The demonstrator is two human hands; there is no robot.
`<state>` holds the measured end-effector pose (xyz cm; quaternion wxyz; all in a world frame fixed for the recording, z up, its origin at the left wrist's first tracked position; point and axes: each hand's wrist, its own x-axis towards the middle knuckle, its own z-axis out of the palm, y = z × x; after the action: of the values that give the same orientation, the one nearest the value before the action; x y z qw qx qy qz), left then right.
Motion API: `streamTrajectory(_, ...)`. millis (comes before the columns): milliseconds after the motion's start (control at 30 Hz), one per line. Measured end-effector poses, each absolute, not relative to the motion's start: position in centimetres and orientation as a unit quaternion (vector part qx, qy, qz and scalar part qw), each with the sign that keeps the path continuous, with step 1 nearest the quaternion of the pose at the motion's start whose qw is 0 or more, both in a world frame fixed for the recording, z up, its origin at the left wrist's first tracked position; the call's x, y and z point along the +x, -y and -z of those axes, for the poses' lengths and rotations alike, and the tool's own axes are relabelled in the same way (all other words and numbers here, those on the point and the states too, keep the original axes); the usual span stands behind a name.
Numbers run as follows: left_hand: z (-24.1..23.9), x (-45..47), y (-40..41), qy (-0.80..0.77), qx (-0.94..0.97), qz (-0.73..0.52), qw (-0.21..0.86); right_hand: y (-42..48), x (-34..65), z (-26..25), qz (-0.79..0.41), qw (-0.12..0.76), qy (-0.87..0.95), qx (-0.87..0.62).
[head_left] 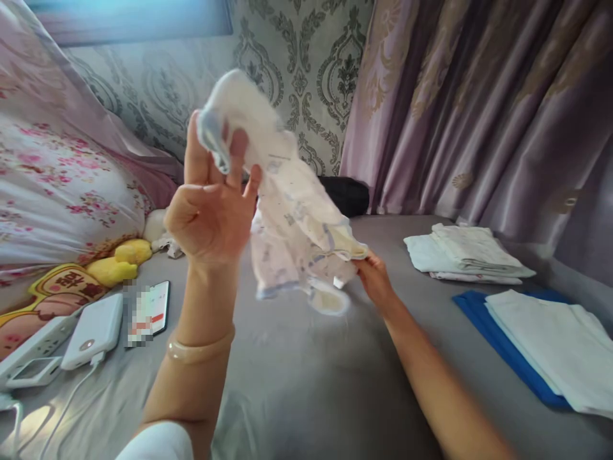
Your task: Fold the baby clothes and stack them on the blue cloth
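Observation:
A small white baby garment point(292, 191) with faint prints and blue-edged trim is held up in the air between my hands, slightly blurred. Raised at the left, my left hand point(213, 204) has its palm toward me and its fingers at the garment's blue-trimmed upper end; the cloth partly hides the fingertips. Lower and to the right, my right hand point(376, 278) pinches a pale yellow, blue-edged part of the garment. The rest of the cloth hangs in folds above the grey bedsheet point(297, 390).
Folded pale clothes point(474, 249) lie at the right, with a white folded garment point(550, 345) on blue cloth point(507, 351) nearer me. At the left are a phone point(156, 310), a white power bank point(96, 329), a power strip point(48, 342), cables and a yellow plush toy point(112, 271).

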<state>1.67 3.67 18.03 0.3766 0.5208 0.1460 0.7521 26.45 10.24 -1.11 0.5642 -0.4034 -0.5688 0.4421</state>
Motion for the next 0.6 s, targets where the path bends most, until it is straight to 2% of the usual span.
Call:
streamTrajectory(100, -15.3, -0.6, -4.7, -0.147, 0.478, -0.771, 0.394, -9.6, 28.2, -1.5, -0.477, 0.593, 0.508, -0.403)
streamTrajectory(333, -8.5, -3.6, -7.1, -0.304, 0.253, -0.804, 0.443, -8.0, 29.5, -4.8, -0.536, 0.516, 0.494, -0.45)
streamTrajectory(467, -5.7, -4.5, -8.8, -0.44, 0.148, -0.755, 0.463, -8.4, 29.5, -3.9, -0.494, 0.487, 0.553, -0.462)
streamTrajectory(600, -2.6, -4.6, -10.0, -0.559, 0.146, -0.668, 0.468, -9.3, 29.9, -2.2, -0.423, 0.419, 0.639, -0.486)
